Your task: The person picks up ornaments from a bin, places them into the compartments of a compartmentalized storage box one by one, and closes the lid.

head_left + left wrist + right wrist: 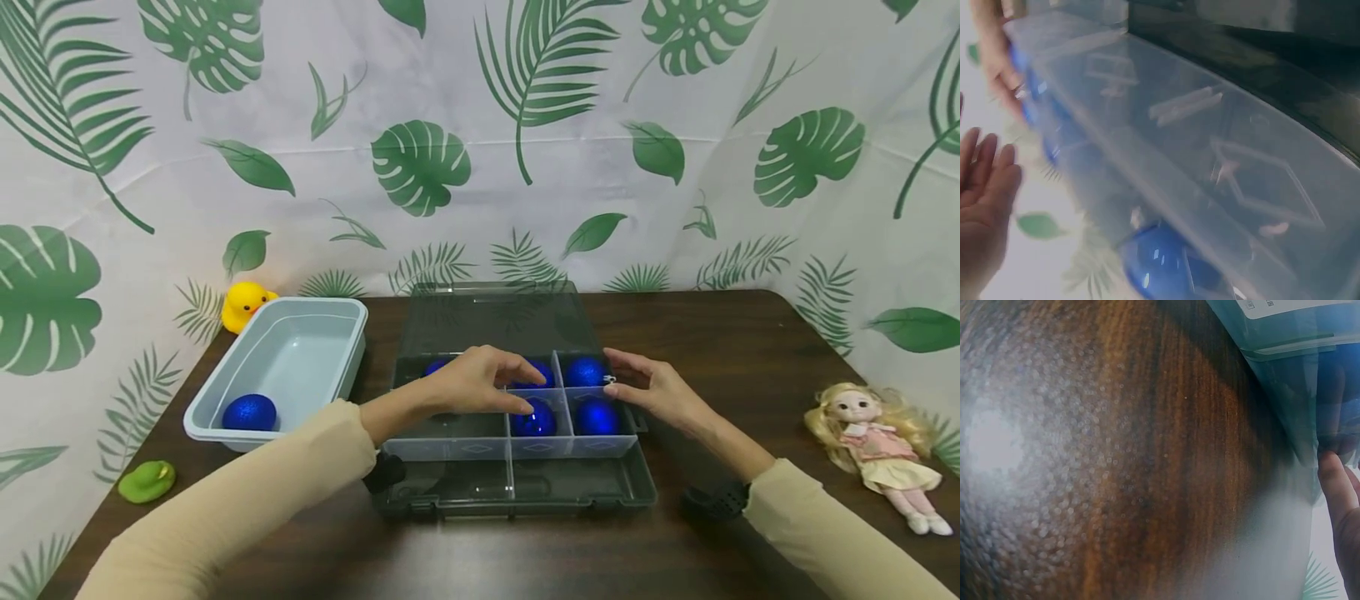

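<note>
A divided clear tray (pixel 457 448) sits in a dark translucent case (pixel 585 483) with several shiny blue ball ornaments. One ball ornament (pixel 587 372) is in the back right compartment; another ball ornament (pixel 597 416) lies in front of it. My right hand (pixel 660 396) is at the back ball's right side, fingertips beside its silver cap. Fingers and thumb stand apart; contact is unclear. Over the tray's middle hovers my left hand (pixel 476 382), thumb and fingers spread around nothing, near a glossy ball ornament (pixel 532 419). It partly hides a ball at the back left.
At left, a pale blue basin (pixel 358 350) holds one glittery blue ball (pixel 250 412). A yellow rubber duck (pixel 243 305) is behind it, a green toy duck (pixel 147 482) in front. A blonde doll (pixel 877 450) lies at right. The case's lid (pixel 495 321) lies open toward the leaf-patterned backdrop.
</note>
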A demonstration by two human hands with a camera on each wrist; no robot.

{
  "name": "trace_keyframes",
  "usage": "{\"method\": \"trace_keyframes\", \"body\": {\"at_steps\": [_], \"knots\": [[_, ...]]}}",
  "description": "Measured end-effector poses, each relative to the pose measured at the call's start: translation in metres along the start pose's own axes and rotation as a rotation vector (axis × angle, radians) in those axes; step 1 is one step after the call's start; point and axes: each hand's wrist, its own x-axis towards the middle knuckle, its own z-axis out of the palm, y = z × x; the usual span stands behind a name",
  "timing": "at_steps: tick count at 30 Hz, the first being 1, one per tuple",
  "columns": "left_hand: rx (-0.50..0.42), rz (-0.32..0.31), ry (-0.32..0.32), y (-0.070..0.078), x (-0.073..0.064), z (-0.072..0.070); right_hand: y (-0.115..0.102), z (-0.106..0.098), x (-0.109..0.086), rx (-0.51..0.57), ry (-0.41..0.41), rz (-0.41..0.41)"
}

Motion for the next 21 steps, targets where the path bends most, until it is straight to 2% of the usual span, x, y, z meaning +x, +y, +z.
{"method": "trace_keyframes", "body": {"at_steps": [3,6,9,13,18,21], "knots": [[-0.061,-0.041,0.043,-0.002,-0.018,-0.016,0.0,0.0,-0.001,0.0,0.003,0.0],[-0.109,-0.092,0.089,-0.013,-0.038,-0.034,0.0,-0.001,-0.001,0.002,0.002,0.001],[-0.099,-0.183,0.128,-0.029,-0.062,-0.053,0.0,0.0,-0.001,0.007,-0.004,0.004],[-0.063,-0.296,0.143,-0.051,-0.097,-0.078,0.0,0.001,-0.001,0.02,-0.002,0.002],[-0.114,-0.325,0.161,-0.07,-0.142,-0.105,0.0,0.0,-0.001,0.022,-0.004,0.006],[-0.139,-0.374,0.167,-0.078,-0.163,-0.117,0.001,0.0,-0.001,0.016,-0.004,0.013]]}}
